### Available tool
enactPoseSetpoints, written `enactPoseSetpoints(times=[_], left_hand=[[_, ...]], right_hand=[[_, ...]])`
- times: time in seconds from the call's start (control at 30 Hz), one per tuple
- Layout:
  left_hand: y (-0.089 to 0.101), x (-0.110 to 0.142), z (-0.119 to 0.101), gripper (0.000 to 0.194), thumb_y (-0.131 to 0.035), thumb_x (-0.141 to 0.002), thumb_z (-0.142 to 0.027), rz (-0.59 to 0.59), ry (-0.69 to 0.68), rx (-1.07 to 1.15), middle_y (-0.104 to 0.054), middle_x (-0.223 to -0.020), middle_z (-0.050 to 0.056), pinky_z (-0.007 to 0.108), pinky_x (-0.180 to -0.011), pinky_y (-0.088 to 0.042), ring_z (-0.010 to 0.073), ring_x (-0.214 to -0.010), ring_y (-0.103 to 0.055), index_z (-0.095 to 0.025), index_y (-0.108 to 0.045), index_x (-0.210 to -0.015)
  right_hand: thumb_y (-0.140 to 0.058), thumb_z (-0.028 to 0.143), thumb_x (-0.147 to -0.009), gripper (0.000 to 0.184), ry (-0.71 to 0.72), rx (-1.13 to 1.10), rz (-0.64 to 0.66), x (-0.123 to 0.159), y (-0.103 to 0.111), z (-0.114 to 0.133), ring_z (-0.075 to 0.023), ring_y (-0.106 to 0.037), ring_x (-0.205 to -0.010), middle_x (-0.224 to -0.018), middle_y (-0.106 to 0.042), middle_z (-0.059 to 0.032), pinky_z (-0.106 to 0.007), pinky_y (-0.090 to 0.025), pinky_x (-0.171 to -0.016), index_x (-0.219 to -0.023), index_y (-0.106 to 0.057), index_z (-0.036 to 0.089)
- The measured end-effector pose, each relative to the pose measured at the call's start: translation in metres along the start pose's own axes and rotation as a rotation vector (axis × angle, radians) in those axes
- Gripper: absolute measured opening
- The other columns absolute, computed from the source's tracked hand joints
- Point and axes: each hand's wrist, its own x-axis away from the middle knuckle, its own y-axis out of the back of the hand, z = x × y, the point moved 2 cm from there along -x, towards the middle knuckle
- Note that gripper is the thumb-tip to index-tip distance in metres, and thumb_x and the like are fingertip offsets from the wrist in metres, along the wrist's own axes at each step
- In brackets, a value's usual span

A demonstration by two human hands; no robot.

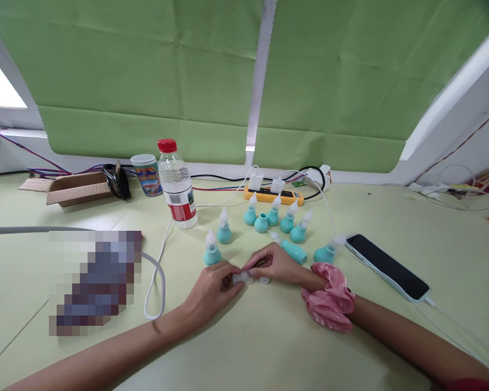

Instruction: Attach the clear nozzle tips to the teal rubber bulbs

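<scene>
My left hand [215, 287] and my right hand [275, 265] meet low over the table. Fingers of both are pinched around a small clear plastic piece [244, 277], whose exact shape is partly hidden. Another small translucent piece [264, 281] lies under my right hand. Around them stand several teal squeeze bulbs with clear pointed tips, like nasal aspirators; one bulb [212, 254] is just beyond my left hand. Farther back, a teal bulb [261, 223] has no tip on it. A teal tube with a clear tip [294, 252] lies on its side behind my right hand.
A red-capped water bottle [178, 190], a paper cup [147, 175] and an open cardboard box [79, 187] stand at the back left. Behind the bulbs is a yellow power strip [274, 195]. A phone [387, 266] with a cable lies right. A grey hose [162, 282] loops left.
</scene>
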Motion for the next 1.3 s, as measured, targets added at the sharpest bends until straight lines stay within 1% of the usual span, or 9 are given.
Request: enactPoseSetpoints(times=[0.13, 0.2, 0.4, 0.57, 0.8, 0.93, 1.07, 1.17, 1.3], left_hand=[[0.0004, 0.0000, -0.0012, 0.013, -0.052, -0.072, -0.021, -0.006, -0.001, -0.001, -0.058, -0.068, 0.002, 0.020, -0.053, -0.042, 0.0113, -0.058, -0.051, -0.015, -0.060, -0.080], [0.0011, 0.0001, -0.0020, 0.012, -0.052, -0.072, -0.021, -0.006, -0.001, -0.009, -0.057, -0.068, 0.002, 0.020, -0.053, -0.042, 0.0114, -0.058, -0.051, -0.015, -0.060, -0.079], [0.0009, 0.0006, -0.0007, 0.013, -0.052, -0.071, -0.020, 0.007, 0.006, 0.004, -0.057, -0.069, 0.003, 0.021, -0.054, -0.041, 0.0116, -0.059, -0.051, -0.015, -0.060, -0.080], [-0.0005, 0.0005, 0.0007, 0.013, -0.052, -0.072, -0.021, 0.006, 0.009, 0.013, -0.057, -0.068, 0.003, 0.021, -0.054, -0.041, 0.0115, -0.059, -0.051, -0.015, -0.060, -0.081], [0.0012, -0.0005, -0.0012, 0.014, -0.052, -0.072, -0.021, 0.027, 0.024, -0.012, -0.057, -0.069, 0.003, 0.021, -0.055, -0.041, 0.0121, -0.060, -0.052, -0.015, -0.061, -0.082], [0.0021, -0.0007, -0.0028, 0.016, -0.053, -0.072, -0.022, 0.023, 0.021, -0.023, -0.059, -0.070, 0.003, 0.022, -0.056, -0.042, 0.0126, -0.061, -0.053, -0.014, -0.060, -0.084], [0.0021, -0.0002, -0.0033, 0.014, -0.052, -0.073, -0.022, 0.015, 0.010, -0.017, -0.059, -0.070, 0.003, 0.021, -0.055, -0.043, 0.0123, -0.060, -0.053, -0.015, -0.060, -0.081], [0.0018, 0.0003, -0.0027, 0.013, -0.052, -0.073, -0.023, 0.009, 0.001, -0.017, -0.059, -0.070, 0.003, 0.021, -0.054, -0.043, 0.0121, -0.060, -0.053, -0.015, -0.060, -0.079], [0.0024, 0.0005, -0.0033, 0.013, -0.052, -0.073, -0.023, 0.010, -0.009, -0.010, -0.058, -0.069, 0.003, 0.020, -0.053, -0.043, 0.0122, -0.060, -0.052, -0.015, -0.060, -0.079]], right_hand=[[-0.067, 0.026, -0.060, 0.019, 0.005, -0.033, -0.138, 0.0000, -0.0012, -0.0004, -0.0147, -0.061, -0.066, -0.073, -0.067, -0.0042, -0.025, -0.051, -0.061, -0.075, -0.068, 0.015], [-0.068, 0.026, -0.058, 0.021, 0.023, -0.060, -0.159, 0.0005, -0.0030, -0.0001, -0.0160, -0.062, -0.070, -0.076, -0.067, -0.0046, -0.028, -0.051, -0.067, -0.075, -0.068, 0.015], [-0.067, 0.025, -0.060, 0.015, 0.088, -0.076, -0.142, 0.0024, -0.0074, -0.0005, -0.0168, -0.063, -0.071, -0.074, -0.068, -0.0037, -0.029, -0.052, -0.065, -0.072, -0.067, 0.016], [-0.069, 0.027, -0.059, 0.016, 0.079, -0.066, -0.160, 0.0034, -0.0061, 0.0007, -0.0183, -0.064, -0.070, -0.073, -0.068, -0.0039, -0.030, -0.052, -0.065, -0.071, -0.068, 0.016], [-0.069, 0.029, -0.059, 0.019, 0.065, -0.039, -0.132, 0.0054, -0.0060, 0.0053, -0.0180, -0.064, -0.068, -0.072, -0.068, -0.0042, -0.028, -0.053, -0.062, -0.073, -0.068, 0.016], [-0.070, 0.030, -0.057, 0.025, -0.013, -0.082, -0.116, 0.0035, -0.0075, 0.0032, -0.0189, -0.064, -0.071, -0.074, -0.068, -0.0053, -0.027, -0.053, -0.064, -0.077, -0.067, 0.015], [-0.069, 0.035, -0.056, 0.031, -0.071, -0.073, -0.153, 0.0007, -0.0064, -0.0018, -0.0191, -0.064, -0.066, -0.069, -0.068, -0.0067, -0.026, -0.053, -0.057, -0.075, -0.066, 0.012], [-0.069, 0.036, -0.056, 0.030, -0.030, -0.037, -0.130, 0.0015, -0.0063, -0.0014, -0.0188, -0.064, -0.067, -0.070, -0.068, -0.0067, -0.027, -0.053, -0.060, -0.074, -0.066, 0.012], [-0.067, 0.032, -0.059, 0.023, 0.089, 0.000, -0.121, 0.0050, -0.0070, 0.0054, -0.0183, -0.064, -0.071, -0.074, -0.068, -0.0053, -0.028, -0.053, -0.066, -0.074, -0.067, 0.014]])
